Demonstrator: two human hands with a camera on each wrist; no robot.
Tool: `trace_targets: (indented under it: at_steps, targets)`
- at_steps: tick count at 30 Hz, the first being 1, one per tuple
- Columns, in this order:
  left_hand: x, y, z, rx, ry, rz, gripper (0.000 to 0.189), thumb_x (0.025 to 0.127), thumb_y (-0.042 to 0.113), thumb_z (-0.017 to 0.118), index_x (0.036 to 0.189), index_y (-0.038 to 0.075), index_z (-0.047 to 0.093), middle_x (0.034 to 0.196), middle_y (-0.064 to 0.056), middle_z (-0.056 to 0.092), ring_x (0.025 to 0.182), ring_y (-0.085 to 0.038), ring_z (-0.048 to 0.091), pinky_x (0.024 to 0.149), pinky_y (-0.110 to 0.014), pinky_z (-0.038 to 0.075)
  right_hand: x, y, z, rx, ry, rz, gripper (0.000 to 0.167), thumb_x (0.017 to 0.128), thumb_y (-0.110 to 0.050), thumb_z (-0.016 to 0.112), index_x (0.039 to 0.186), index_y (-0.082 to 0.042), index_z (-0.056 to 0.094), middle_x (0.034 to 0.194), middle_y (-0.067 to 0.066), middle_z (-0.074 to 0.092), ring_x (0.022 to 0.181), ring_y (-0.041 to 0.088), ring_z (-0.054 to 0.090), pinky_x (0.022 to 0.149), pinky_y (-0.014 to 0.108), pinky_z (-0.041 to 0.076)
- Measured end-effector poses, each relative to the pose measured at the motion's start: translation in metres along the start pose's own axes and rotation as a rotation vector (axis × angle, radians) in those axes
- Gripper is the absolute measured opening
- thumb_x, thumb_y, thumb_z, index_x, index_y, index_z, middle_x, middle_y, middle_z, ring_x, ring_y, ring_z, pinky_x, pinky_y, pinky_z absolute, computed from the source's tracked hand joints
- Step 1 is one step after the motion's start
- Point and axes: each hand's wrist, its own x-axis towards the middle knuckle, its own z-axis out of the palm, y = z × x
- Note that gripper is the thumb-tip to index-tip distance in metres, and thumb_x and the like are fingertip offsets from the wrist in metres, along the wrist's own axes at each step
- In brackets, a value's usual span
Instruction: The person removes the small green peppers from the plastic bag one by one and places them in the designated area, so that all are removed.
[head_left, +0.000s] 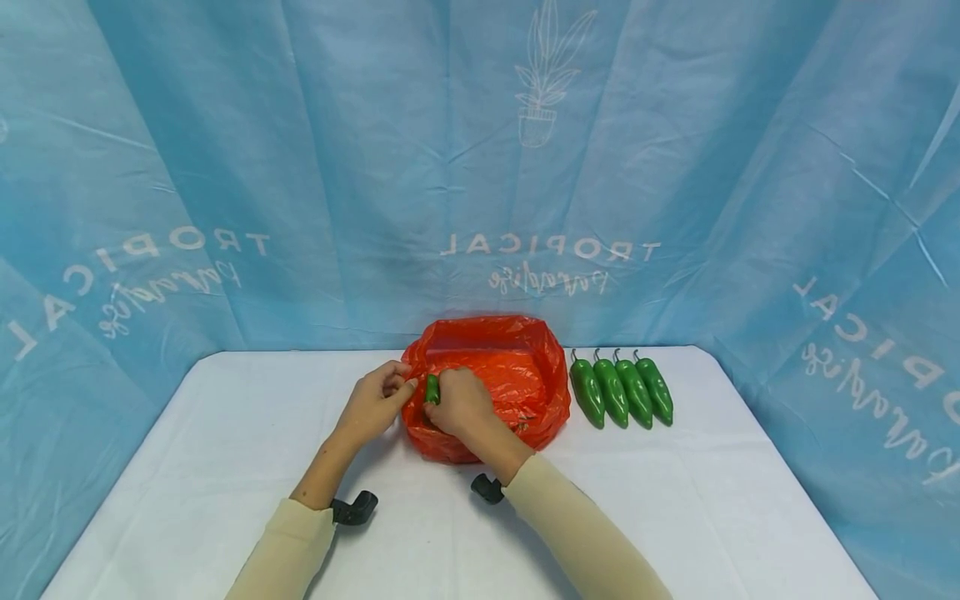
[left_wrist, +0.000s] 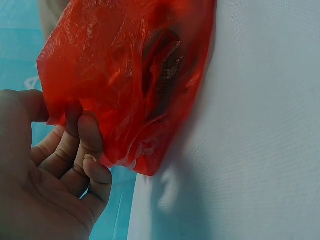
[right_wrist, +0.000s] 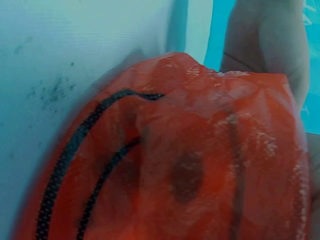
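Note:
A thin red plastic bag [head_left: 517,375] stands with its mouth spread wide near the back of the table. My left hand [head_left: 377,402] pinches the bag's left rim between thumb and fingers; the left wrist view shows the film bunched at the fingertips [left_wrist: 90,131]. My right hand [head_left: 463,404] reaches over the near rim into the left part of the bag and grips a green chili pepper [head_left: 432,390], its lower part hidden. In the right wrist view the bag's wall [right_wrist: 200,140] covers most of that hand's work.
Several green chili peppers [head_left: 616,392] lie side by side right of the bag, stems toward the back. Dark woven-textured bands [right_wrist: 75,135] show at the bag. A white cloth [head_left: 187,467] covers the table; blue printed curtains [head_left: 360,167] enclose its back and sides.

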Motion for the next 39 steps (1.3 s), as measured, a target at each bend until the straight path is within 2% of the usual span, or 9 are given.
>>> trace_targets:
  at_steps: [8,13,16,20,25,33,39]
  targets:
    - [0.000,0.000,0.000,-0.007,-0.001,-0.001,0.024,0.105,0.019,0.066,0.124,0.005,0.064,0.087,-0.007,0.067,0.066,-0.019,0.057,0.058,-0.027,0.049,0.002,-0.001,0.003,-0.019,-0.011,0.020,0.037,0.084,-0.036,0.091,0.094,-0.008,0.069,0.081,0.002,0.057,0.073,0.017,0.057,0.062,0.028,0.053]
    - [0.001,-0.001,0.000,-0.013,0.000,0.008,0.026,0.105,0.019,0.066,0.125,0.004,0.064,0.087,-0.006,0.067,0.066,-0.019,0.058,0.058,-0.027,0.049,0.002,-0.002,0.003,-0.055,-0.015,0.044,0.038,0.084,-0.037,0.091,0.096,-0.007,0.072,0.088,0.005,0.057,0.077,0.018,0.056,0.069,0.031,0.057]
    - [0.001,-0.001,0.000,-0.015,-0.001,0.011,0.025,0.105,0.019,0.066,0.125,0.004,0.064,0.087,-0.006,0.067,0.064,-0.019,0.057,0.057,-0.028,0.049,0.003,-0.001,0.002,-0.068,-0.022,0.054,0.036,0.085,-0.036,0.091,0.094,-0.007,0.072,0.088,0.005,0.057,0.077,0.018,0.056,0.069,0.030,0.056]
    - [0.001,-0.001,0.000,-0.009,0.005,0.020,0.024,0.104,0.018,0.066,0.124,0.004,0.065,0.085,-0.005,0.066,0.065,-0.018,0.056,0.058,-0.027,0.047,0.004,-0.001,0.001,-0.050,-0.035,0.057,0.030,0.087,-0.031,0.090,0.088,-0.008,0.071,0.079,0.004,0.058,0.072,0.018,0.058,0.064,0.029,0.054]
    - [0.001,0.000,0.000,-0.009,0.010,0.016,0.023,0.104,0.017,0.066,0.124,0.004,0.065,0.084,-0.005,0.065,0.064,-0.018,0.053,0.057,-0.027,0.045,0.003,0.001,-0.001,-0.013,-0.024,0.049,0.024,0.087,-0.024,0.089,0.087,-0.009,0.069,0.073,0.002,0.059,0.068,0.018,0.058,0.064,0.029,0.055]
    - [0.001,0.000,-0.001,-0.009,0.012,0.005,0.024,0.104,0.017,0.066,0.124,0.004,0.065,0.085,-0.005,0.065,0.065,-0.017,0.054,0.058,-0.027,0.045,0.001,0.005,-0.005,0.007,-0.010,0.031,0.024,0.087,-0.020,0.088,0.086,-0.009,0.067,0.072,0.002,0.059,0.067,0.019,0.057,0.063,0.028,0.054]
    - [0.001,-0.001,-0.001,-0.009,0.011,-0.002,0.023,0.104,0.017,0.066,0.124,0.005,0.065,0.085,-0.005,0.065,0.064,-0.017,0.054,0.057,-0.027,0.045,-0.001,0.006,-0.010,0.042,-0.026,0.045,0.023,0.087,-0.017,0.087,0.092,-0.008,0.067,0.076,0.003,0.060,0.069,0.020,0.058,0.063,0.031,0.055]
